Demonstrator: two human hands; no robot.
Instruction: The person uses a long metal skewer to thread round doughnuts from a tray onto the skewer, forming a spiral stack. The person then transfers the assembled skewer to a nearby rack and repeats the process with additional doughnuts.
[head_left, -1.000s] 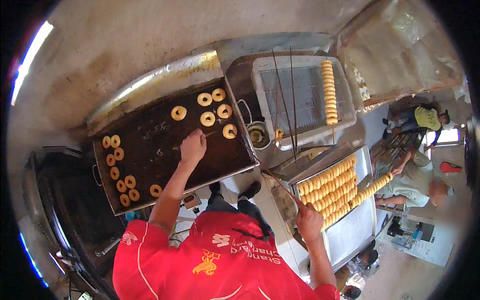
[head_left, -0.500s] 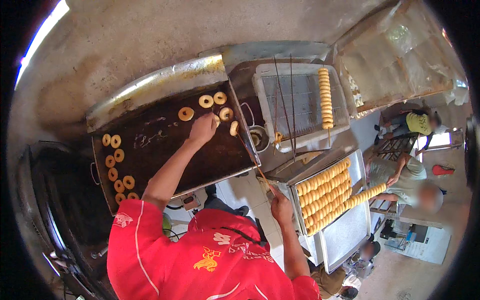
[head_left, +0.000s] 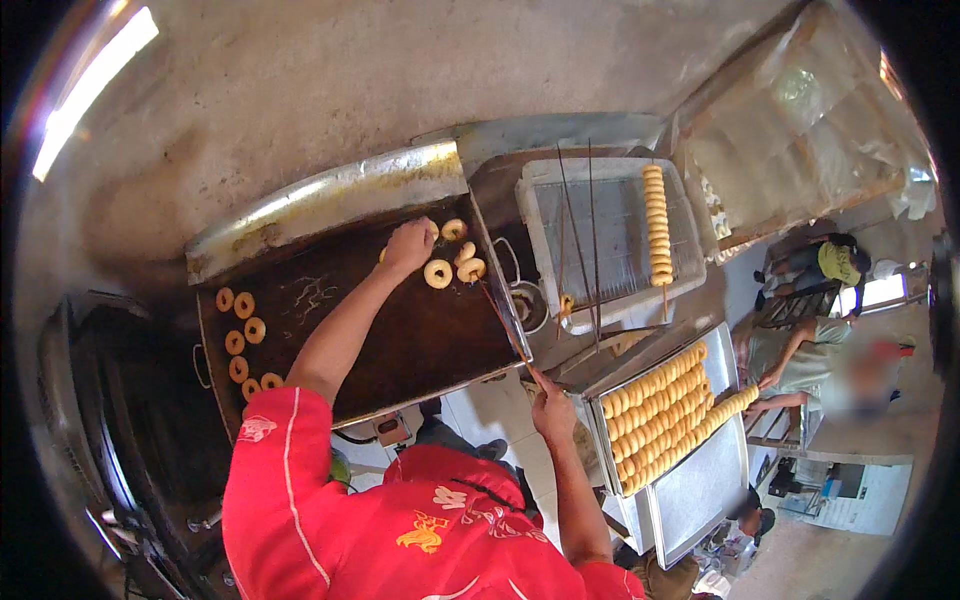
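Observation:
Ring doughnuts lie in a wide dark frying pan (head_left: 420, 350). At the pan's far right, my left hand (head_left: 408, 247) has its curled fingers at a doughnut (head_left: 432, 230) and partly covers it. Another doughnut (head_left: 438, 274) lies just right of that hand. My right hand (head_left: 552, 412) is closed round the near end of a thin skewer (head_left: 503, 320), which slants over the pan's right edge. Its far end meets a doughnut (head_left: 471, 270); whether it goes through the hole is too small to tell.
More doughnuts (head_left: 235, 342) float at the pan's left. Right of it are a wire-racked tub (head_left: 612, 295) with a loaded skewer (head_left: 657, 220) and bare rods, a small pot (head_left: 528, 305), and a metal tray (head_left: 700, 500) with doughnut rows. Another person's hand (head_left: 768, 378) is by the tray.
My left hand has moved away from one doughnut to another farther back. The doughnut it covered now lies uncovered. My right hand still holds the skewer. The whole view has shifted slightly.

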